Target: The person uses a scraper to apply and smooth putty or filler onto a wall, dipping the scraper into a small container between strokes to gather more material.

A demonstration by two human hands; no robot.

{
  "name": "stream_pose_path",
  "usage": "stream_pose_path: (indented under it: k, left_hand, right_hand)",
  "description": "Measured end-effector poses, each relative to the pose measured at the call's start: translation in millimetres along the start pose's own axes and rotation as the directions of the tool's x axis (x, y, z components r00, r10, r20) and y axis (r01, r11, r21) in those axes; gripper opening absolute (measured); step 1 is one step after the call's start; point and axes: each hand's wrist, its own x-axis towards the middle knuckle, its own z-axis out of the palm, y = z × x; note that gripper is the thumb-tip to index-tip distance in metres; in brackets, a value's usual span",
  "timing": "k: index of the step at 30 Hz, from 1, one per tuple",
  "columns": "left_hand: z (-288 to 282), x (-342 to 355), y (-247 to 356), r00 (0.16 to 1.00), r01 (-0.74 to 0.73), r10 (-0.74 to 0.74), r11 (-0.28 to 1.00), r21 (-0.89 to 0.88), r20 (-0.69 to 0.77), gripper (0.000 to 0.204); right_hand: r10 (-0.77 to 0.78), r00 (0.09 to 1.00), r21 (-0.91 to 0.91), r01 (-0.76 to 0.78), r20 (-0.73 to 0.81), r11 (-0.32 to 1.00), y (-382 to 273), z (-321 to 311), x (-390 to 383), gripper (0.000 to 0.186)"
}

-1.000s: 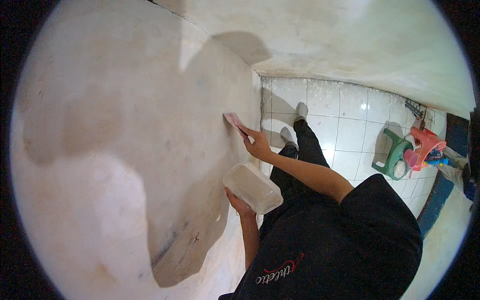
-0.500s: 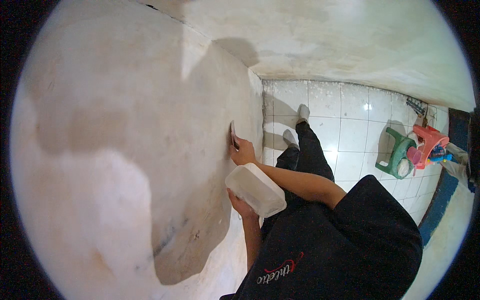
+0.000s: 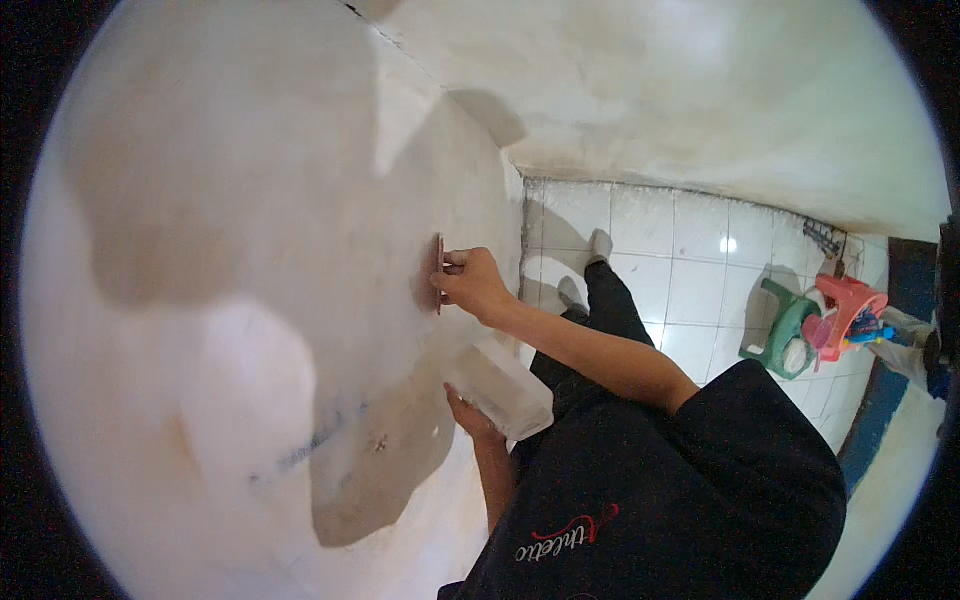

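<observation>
Right hand (image 3: 474, 281) pinches a reddish flat scraper (image 3: 439, 275) against the wall (image 3: 330, 220) — near that grip, the left hand (image 3: 470, 413) clasps a translucent tub (image 3: 508, 396).

Holds a thin reddish flat tool (image 3: 440, 280) against the pale wall (image 3: 320, 230) with the right hand (image 3: 476, 284); supports a whitish tub (image 3: 505, 395) with the left hand (image 3: 470, 416).

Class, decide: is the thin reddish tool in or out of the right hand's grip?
In: the right hand pinches the tool, seen edge-on, both ends jutting past the hand.
</observation>
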Motion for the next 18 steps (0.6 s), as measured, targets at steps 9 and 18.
stream_pose_path:
  k: [9, 18]
  left_hand:
    - [-9.5, 21.6, -11.1, 0.975, 0.116, -0.045, 0.938, -0.326, 0.219, 0.060]
    - [51.9, 6.3, -21.8, 0.894, 0.316, -0.048, 0.771, -0.553, 0.445, 0.069]
  right_hand:
    - [-0.212, 0.966, 0.003, 0.213, 0.145, 0.977, -74.5, -21.5, -67.8, 0.017]
    - [-0.191, 0.929, -0.693, 0.365, 0.319, 0.621, -130.4, -80.9, -147.9, 0.018]
